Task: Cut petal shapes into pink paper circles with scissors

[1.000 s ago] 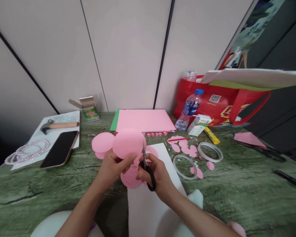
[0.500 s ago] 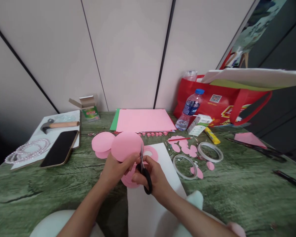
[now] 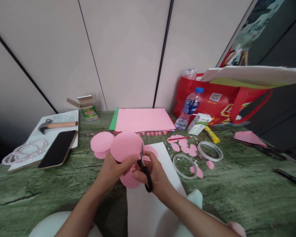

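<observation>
My left hand (image 3: 114, 169) pinches a pink paper disc (image 3: 125, 145) and holds it up over the green table (image 3: 64, 184). My right hand (image 3: 154, 176) grips black-handled scissors (image 3: 144, 168), fingers through the loops, blades pointing up at the disc's right edge. Below both hands lie more pink paper circles (image 3: 129, 181) and a white sheet (image 3: 150, 197). Another pink circle (image 3: 101, 142) rests on the table just left of the held disc.
A phone (image 3: 58, 148), hammer (image 3: 56, 125) and beads (image 3: 24, 151) lie at the left. Pink and green paper sheets (image 3: 143, 119) sit at the back. At the right are tape rings (image 3: 209, 150), pink cut-outs (image 3: 185, 148), a glue stick (image 3: 211, 135), a water bottle (image 3: 189, 108) and a red bag (image 3: 224, 102).
The held disc has dropped a little and the scissors have slid slightly left and down along its right edge. The view has shifted slightly.
</observation>
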A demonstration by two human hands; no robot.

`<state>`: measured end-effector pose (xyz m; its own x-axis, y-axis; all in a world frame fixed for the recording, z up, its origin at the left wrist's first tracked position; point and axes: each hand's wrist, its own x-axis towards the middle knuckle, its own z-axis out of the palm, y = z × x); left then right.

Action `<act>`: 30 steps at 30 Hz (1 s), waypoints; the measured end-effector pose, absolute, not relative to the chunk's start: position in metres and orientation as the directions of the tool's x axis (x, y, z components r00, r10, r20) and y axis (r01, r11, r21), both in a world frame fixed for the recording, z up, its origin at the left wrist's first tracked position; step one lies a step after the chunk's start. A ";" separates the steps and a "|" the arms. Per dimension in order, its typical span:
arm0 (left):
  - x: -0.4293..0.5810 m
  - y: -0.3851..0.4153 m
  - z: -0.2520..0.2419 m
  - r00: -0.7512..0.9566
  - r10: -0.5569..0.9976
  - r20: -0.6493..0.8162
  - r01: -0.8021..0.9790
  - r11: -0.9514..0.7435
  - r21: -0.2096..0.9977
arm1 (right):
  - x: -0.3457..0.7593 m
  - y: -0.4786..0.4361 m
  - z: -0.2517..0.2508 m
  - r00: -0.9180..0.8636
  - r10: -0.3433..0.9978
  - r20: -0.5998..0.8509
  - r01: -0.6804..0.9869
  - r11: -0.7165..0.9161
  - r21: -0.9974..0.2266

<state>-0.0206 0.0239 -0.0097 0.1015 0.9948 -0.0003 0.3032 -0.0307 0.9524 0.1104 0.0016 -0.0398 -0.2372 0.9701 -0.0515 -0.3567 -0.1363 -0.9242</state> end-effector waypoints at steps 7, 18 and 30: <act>-0.020 0.023 -0.007 0.092 0.996 -0.002 0.276 -0.023 0.961 | 0.111 0.002 -0.042 -0.240 0.970 -0.033 -0.343 -0.116 -0.932; -0.025 0.025 -0.010 0.145 0.989 0.008 0.245 -0.044 0.969 | 0.112 0.002 -0.043 -0.185 0.982 -0.048 -0.168 -0.079 -0.983; -0.020 0.024 -0.008 0.097 0.995 0.026 0.299 -0.054 0.953 | 0.109 -0.001 -0.045 -0.238 0.970 -0.042 -0.205 -0.093 -0.974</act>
